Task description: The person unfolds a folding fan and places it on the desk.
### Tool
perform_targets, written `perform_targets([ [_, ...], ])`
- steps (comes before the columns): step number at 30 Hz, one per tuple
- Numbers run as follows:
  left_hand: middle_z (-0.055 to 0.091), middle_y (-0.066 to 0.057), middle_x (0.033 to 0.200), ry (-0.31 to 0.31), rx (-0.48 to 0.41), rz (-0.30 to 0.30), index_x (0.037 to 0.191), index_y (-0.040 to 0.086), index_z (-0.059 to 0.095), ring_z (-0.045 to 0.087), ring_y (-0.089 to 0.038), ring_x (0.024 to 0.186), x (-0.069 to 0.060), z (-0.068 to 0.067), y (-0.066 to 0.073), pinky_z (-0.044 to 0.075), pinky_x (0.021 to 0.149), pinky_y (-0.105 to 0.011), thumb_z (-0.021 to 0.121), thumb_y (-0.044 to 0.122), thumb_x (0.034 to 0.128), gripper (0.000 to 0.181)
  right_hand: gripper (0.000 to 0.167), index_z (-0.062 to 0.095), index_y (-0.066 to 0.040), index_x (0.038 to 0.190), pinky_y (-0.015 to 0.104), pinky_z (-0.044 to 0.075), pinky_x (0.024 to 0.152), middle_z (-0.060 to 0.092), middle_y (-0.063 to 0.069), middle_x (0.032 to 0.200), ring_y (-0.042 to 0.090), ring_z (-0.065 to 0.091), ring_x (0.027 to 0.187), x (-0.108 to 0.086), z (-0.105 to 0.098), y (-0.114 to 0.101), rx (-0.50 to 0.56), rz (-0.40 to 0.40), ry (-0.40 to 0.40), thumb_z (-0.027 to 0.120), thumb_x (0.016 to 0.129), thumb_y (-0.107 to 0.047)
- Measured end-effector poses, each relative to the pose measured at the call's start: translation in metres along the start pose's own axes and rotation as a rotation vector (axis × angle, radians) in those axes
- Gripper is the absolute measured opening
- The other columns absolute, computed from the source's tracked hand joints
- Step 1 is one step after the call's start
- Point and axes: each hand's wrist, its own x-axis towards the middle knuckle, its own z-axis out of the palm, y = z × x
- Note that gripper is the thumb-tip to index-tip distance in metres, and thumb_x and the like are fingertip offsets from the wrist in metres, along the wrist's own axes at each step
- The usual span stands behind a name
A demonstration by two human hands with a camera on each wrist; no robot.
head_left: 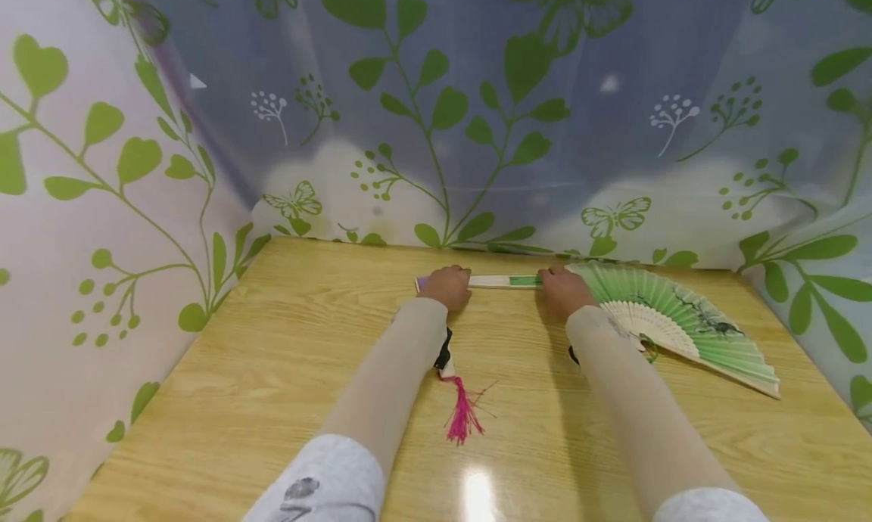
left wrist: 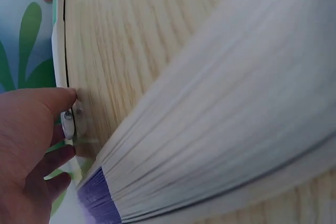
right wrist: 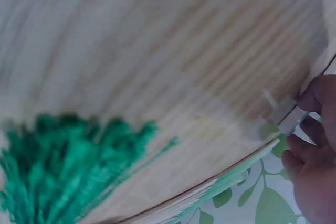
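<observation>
A narrow folded hand fan (head_left: 490, 281), pale with a green section, lies along the back of the table. My left hand (head_left: 447, 286) grips its pale end, thumb on the near side, beside a small rivet (left wrist: 67, 114). Its green end is pinched between the thumb and fingers of my right hand (head_left: 564, 291). Under my left forearm lies another fan (left wrist: 210, 135), folded, with pale ribs and a purple tip; its pink tassel (head_left: 463, 416) trails toward me. A spread green fan (head_left: 715, 325) with dark painted branches lies right of my right hand, partly hidden by that forearm.
The wooden table (head_left: 306, 371) meets a leaf-patterned cloth (head_left: 436, 166) just behind my hands. More patterned cloth hangs at the left and right sides. A green tassel (right wrist: 73, 166) shows close to the right wrist camera.
</observation>
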Motion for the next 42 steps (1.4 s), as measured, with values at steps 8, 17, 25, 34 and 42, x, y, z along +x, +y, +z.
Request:
perform_targets([
  [8, 0.063, -0.008, 0.121, 0.021, 0.096, 0.031, 0.124, 0.007, 0.062, 0.060, -0.023, 0.112, 0.000, -0.004, 0.008, 0.054, 0.093, -0.034, 0.057, 0.005, 0.0978, 0.027, 0.035, 0.053, 0.006, 0.130, 0.049, 0.054, 0.089, 0.054, 0.029, 0.127, 0.040, 0.060, 0.108, 0.003, 0.006, 0.003, 0.006, 0.004, 0.026, 0.057, 0.096, 0.002],
  [17, 0.065, -0.009, 0.113, 0.039, 0.152, 0.059, 0.119, 0.007, 0.064, 0.063, -0.024, 0.104, 0.002, -0.006, 0.007, 0.058, 0.086, -0.035, 0.054, 0.005, 0.0994, 0.022, 0.034, 0.056, 0.005, 0.129, 0.049, 0.053, 0.090, 0.057, 0.027, 0.124, 0.039, 0.060, 0.107, -0.001, 0.002, 0.004, 0.016, -0.020, 0.048, 0.058, 0.094, 0.004],
  [25, 0.066, -0.009, 0.106, 0.069, 0.101, 0.136, 0.107, 0.006, 0.065, 0.063, -0.024, 0.100, -0.006, -0.018, 0.002, 0.057, 0.084, -0.036, 0.062, 0.012, 0.0941, 0.014, 0.035, 0.057, 0.005, 0.128, 0.050, 0.054, 0.088, 0.058, 0.025, 0.126, 0.038, 0.062, 0.102, -0.012, -0.017, 0.009, 0.030, -0.106, 0.089, 0.061, 0.093, 0.001],
  [34, 0.038, 0.002, 0.067, 0.035, -0.109, 0.251, 0.073, 0.012, 0.047, 0.035, -0.012, 0.062, -0.032, -0.033, 0.006, 0.031, 0.058, -0.026, 0.065, 0.016, 0.0903, 0.025, 0.035, 0.059, 0.005, 0.125, 0.054, 0.051, 0.090, 0.059, 0.023, 0.124, 0.040, 0.058, 0.110, -0.035, -0.044, 0.020, 0.179, -0.174, 0.052, 0.062, 0.091, -0.004],
  [42, 0.066, -0.006, 0.110, -0.096, -0.438, 0.249, 0.114, 0.007, 0.067, 0.061, -0.019, 0.103, -0.055, -0.046, 0.008, 0.052, 0.091, -0.034, 0.070, 0.015, 0.0913, 0.024, 0.021, 0.064, 0.000, 0.108, 0.047, 0.052, 0.078, 0.064, 0.013, 0.101, 0.029, 0.060, 0.090, -0.054, -0.060, 0.031, 0.369, -0.235, -0.032, 0.061, 0.087, -0.001],
])
